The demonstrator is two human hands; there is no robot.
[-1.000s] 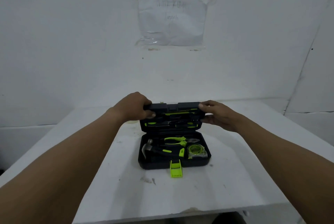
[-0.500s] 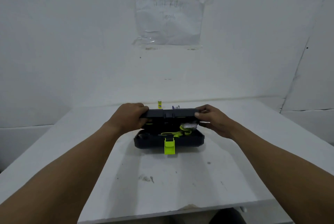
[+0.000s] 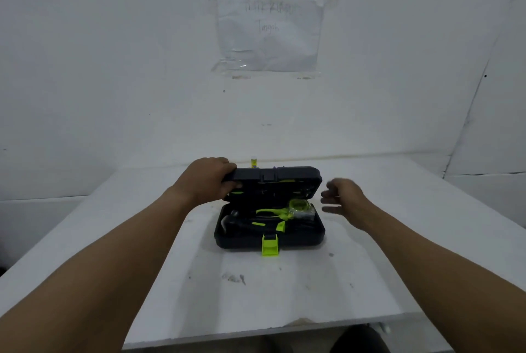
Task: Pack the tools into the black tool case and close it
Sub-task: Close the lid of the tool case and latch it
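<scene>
Black tool case half open, left hand gripping lid, right hand loose beside it

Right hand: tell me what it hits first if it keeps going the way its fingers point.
Likely the tape measure in the case. The right hand points left, open, level with the gap under the lid. Depth is unclear.

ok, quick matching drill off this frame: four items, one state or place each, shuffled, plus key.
Things:
1. left hand
2. right hand
3. green latch
4. tape measure

States:
A. hangs off the front edge of the case base
B. grips the left end of the case lid
C. open, off the lid, holding nothing
D. lies inside the case base, right side

Pairs: 1-B, 2-C, 3-A, 4-D
</scene>
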